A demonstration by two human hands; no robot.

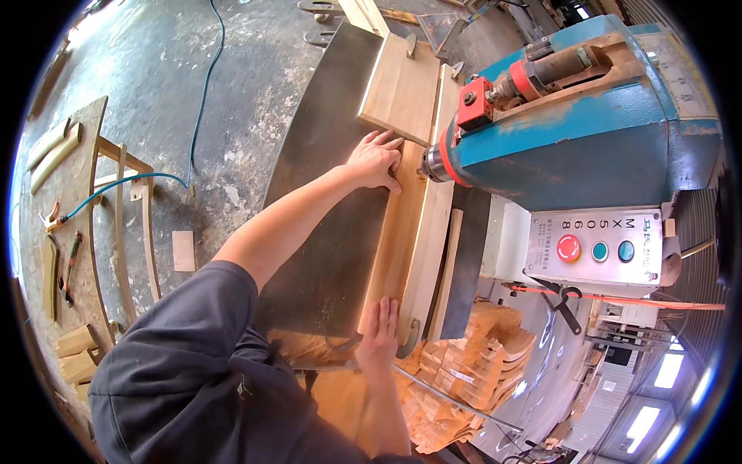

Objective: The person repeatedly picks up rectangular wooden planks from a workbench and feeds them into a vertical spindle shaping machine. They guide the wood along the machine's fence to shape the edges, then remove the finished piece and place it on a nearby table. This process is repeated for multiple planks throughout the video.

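Note:
A long wooden board (398,232) lies lengthwise on the dark machine table (325,247). Its far part passes beside the chuck (437,164) of a blue machine (564,147). My left hand (376,161) rests on the board close to the chuck, fingers spread and thumb apart. At the near end, my right hand (379,332) lies with fingers stretched flat on the board. A pale wooden strip (423,271) runs along the board's right side. Beyond my left hand is a wider wooden panel (402,89), with metal clamp pieces (411,46) at its far end.
A control panel (593,247) with a red button and two green ones faces up at right. Sawdust-covered curved wooden parts (471,363) are stacked at lower right. A wooden bench (81,193) stands left, holding wood pieces and a tool. A blue hose (207,85) crosses the floor.

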